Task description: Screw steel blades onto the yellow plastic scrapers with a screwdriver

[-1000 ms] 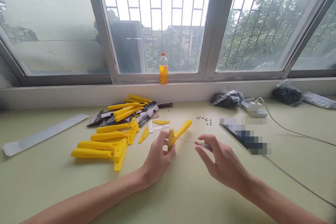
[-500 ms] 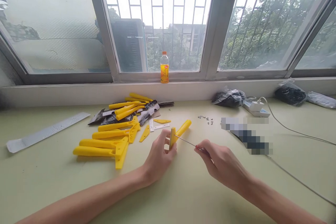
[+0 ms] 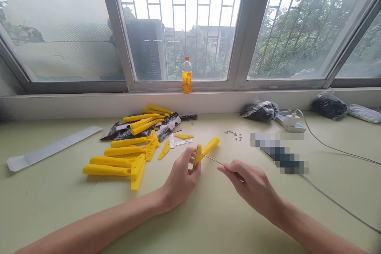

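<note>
My left hand (image 3: pixel 182 172) grips the head of a yellow plastic scraper (image 3: pixel 210 147), whose handle points away to the upper right. In my right hand (image 3: pixel 248 180) is a screwdriver (image 3: pixel 212 159); my fingers cover its handle, and its thin metal shaft reaches left to the scraper's head. The tip meets the head, but any screw there is too small to make out. Left of my left hand lie several more yellow scrapers (image 3: pixel 110 171) and loose yellow plates (image 3: pixel 164 150). Small screws (image 3: pixel 233 133) are scattered on the table beyond my right hand.
Yellow handles (image 3: pixel 144 126) lie on dark packaging (image 3: pixel 169 125) at the back. A long pale strip (image 3: pixel 56 147) rests at left. At right are a bagged dark bundle (image 3: pixel 259 110), a power strip (image 3: pixel 293 125) and a cable (image 3: pixel 336 200). A bottle (image 3: pixel 187 79) stands on the sill.
The scraper and my left hand have shifted slightly right. My right hand's fingers have changed position on the screwdriver, and its tip stays at the scraper's head.
</note>
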A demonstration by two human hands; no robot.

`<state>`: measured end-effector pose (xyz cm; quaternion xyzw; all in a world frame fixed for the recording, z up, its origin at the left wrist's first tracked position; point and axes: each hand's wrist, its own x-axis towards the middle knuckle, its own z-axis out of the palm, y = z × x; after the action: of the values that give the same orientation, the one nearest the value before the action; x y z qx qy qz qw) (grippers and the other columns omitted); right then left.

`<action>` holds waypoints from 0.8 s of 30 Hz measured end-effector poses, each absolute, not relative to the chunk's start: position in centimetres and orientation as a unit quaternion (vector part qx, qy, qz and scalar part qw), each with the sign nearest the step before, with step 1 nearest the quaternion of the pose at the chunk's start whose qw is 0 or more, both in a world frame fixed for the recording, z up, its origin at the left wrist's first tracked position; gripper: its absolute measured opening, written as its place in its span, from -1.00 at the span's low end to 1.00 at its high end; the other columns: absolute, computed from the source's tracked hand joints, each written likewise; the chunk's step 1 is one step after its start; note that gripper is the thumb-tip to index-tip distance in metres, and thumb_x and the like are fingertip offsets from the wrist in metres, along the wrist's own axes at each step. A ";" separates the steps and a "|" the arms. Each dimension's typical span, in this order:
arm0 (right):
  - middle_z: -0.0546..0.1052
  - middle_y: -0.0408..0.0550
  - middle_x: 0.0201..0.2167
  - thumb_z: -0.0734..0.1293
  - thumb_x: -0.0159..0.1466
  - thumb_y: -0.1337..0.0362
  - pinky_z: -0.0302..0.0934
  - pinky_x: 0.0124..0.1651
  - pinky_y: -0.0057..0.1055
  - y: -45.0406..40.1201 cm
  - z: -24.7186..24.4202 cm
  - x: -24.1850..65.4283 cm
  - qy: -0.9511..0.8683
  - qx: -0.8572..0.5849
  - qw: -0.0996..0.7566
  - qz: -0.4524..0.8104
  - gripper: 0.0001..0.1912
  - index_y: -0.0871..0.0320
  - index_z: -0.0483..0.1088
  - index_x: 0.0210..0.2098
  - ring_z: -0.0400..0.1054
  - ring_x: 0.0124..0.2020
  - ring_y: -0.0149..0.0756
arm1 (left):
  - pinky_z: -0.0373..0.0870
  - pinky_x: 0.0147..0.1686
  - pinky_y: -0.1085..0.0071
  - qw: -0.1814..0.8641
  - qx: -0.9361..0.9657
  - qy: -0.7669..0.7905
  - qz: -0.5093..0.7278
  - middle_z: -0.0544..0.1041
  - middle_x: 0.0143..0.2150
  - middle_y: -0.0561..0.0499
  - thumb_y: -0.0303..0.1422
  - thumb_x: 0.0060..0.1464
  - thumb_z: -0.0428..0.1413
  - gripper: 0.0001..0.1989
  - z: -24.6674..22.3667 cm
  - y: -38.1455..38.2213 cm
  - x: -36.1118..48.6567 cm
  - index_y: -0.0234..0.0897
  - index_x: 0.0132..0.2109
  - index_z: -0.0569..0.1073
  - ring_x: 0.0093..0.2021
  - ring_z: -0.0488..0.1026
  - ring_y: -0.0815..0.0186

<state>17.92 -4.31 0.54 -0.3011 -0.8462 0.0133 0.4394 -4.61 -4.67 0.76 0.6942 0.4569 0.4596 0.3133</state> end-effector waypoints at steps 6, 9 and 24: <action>0.30 -0.13 -0.35 0.16 0.42 0.49 0.16 -0.32 -0.41 -4.8 0.8 17.5 -0.859 -0.253 0.440 0.072 -0.83 0.09 0.20 -0.09 0.17 -0.40 -0.36 | 0.38 -0.47 0.52 0.301 0.706 0.457 0.450 0.33 -0.26 0.08 -0.36 0.24 0.05 -0.83 0.7 -4.6 -4.6 -0.13 -0.05 0.24 -0.30 0.35 0.36; 0.36 -0.05 -0.28 0.12 0.43 0.48 0.24 -0.26 -0.39 -4.9 1.0 17.7 -0.875 -0.256 0.403 0.086 -0.81 0.11 0.19 -0.05 0.24 -0.34 -0.33 | 0.33 -0.52 0.54 0.300 0.697 0.463 0.459 0.33 -0.27 0.09 -0.35 0.22 0.07 -0.79 0.7 -4.5 -4.7 -0.13 -0.02 0.24 -0.33 0.37 0.36; 0.39 -0.11 -0.41 0.25 0.44 0.36 0.15 -0.33 -0.39 -3.6 1.6 19.2 -0.839 -0.333 0.407 -0.137 -0.95 0.12 0.33 -0.12 0.28 -0.41 -0.30 | 0.30 -0.43 0.48 0.267 0.728 0.457 0.437 0.30 -0.31 0.13 -0.36 0.26 0.02 -0.84 0.3 -4.5 -4.8 -0.11 -0.03 0.22 -0.39 0.35 0.39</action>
<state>19.22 -3.56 1.64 -0.3333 -0.8393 -0.1371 0.4070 -4.79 -4.49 0.34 0.7278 0.4566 0.4365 0.2669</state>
